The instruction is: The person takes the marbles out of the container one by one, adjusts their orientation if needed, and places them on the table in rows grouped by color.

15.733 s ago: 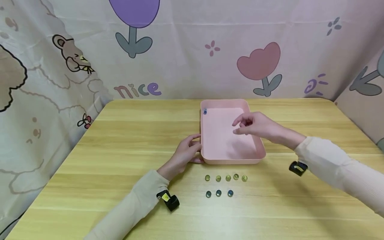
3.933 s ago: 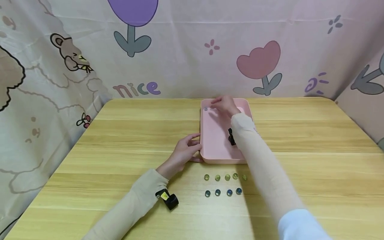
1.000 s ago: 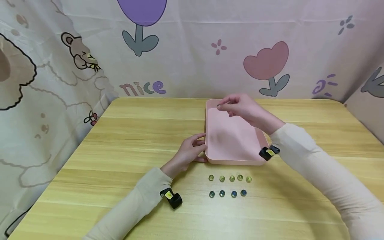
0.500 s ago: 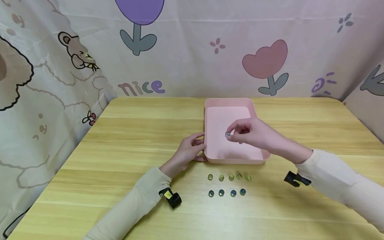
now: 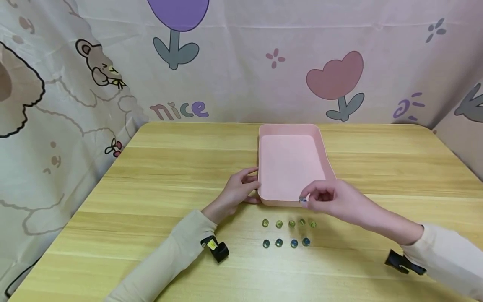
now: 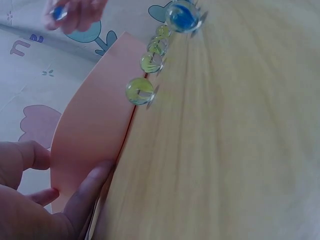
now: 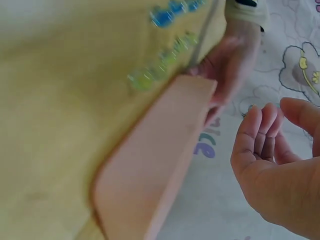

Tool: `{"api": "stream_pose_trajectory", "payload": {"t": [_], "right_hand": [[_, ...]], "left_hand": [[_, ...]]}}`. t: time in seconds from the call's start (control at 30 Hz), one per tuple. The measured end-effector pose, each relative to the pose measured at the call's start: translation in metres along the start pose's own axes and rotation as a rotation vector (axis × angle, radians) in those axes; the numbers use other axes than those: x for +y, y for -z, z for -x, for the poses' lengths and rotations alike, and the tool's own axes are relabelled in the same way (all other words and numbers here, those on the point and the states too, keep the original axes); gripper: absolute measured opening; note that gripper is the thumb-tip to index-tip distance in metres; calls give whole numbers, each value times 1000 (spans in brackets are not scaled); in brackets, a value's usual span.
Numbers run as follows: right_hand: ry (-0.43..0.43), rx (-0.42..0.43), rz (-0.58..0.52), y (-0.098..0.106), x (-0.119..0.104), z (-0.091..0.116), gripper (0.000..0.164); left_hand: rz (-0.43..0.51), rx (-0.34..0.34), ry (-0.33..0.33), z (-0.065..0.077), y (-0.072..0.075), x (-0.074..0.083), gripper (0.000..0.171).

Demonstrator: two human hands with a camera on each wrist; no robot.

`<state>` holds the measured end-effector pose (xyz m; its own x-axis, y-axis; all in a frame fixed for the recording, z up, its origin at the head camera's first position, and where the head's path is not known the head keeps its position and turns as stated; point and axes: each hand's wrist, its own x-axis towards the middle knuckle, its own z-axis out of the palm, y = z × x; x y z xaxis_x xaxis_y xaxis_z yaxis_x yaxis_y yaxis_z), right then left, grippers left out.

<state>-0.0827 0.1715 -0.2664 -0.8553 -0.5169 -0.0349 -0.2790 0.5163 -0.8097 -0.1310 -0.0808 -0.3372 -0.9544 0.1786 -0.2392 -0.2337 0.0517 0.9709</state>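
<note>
My left hand (image 5: 235, 191) grips the left wall of the pink tray (image 5: 261, 163) near its front corner; the left wrist view shows fingertips at the rim and one finger low by the table. My right hand (image 5: 336, 201) pinches a clear marble with blue inside (image 5: 303, 199) between thumb and fingertips, above the tray's front edge. The left wrist view also shows this held marble (image 6: 59, 13). Below the tray lies a row of several yellow marbles (image 5: 292, 224). In front of them runs a row of several blue marbles (image 5: 294, 243).
All of this is on a wood-grain table (image 5: 181, 167). A patterned cloth (image 5: 241, 63) hangs behind and at the sides. A black wrist camera (image 5: 216, 248) is strapped to the left sleeve, another (image 5: 404, 262) to the right one.
Over the last second my right hand carries the marble from the tray's far left corner to its front edge. Since the oldest frame, the blue row has gained one marble. The left hand stays put.
</note>
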Motion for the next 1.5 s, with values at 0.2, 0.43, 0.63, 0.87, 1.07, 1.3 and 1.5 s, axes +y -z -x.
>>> {"api": "stream_pose_trajectory", "payload": {"t": [0.2,0.43,0.63,0.87,1.07,1.3,1.5], "right_hand": [[-25,10,-67,0,14,20,19],[-79,1,-177,-6,30,34,21],[-100,-60,-333,-17,47,45,21],[-192,-101,-468,-27,59,57,29],[-223,-98,-544,-35,62,61,31],[-285,-66,-527,-45,60,59,30],[-331,-34,-504,-49,59,59,31]], "left_hand": [[-2,-7,2,-1,-2,3,56],[3,-5,-5,-1,-2,3,55],[-10,-7,0,-2,-3,1,55],[-10,-5,-1,-1,-3,3,54],[-15,4,-14,0,-1,3,54],[-7,4,-15,1,0,1,54],[-12,4,-15,1,-1,0,53]]}}
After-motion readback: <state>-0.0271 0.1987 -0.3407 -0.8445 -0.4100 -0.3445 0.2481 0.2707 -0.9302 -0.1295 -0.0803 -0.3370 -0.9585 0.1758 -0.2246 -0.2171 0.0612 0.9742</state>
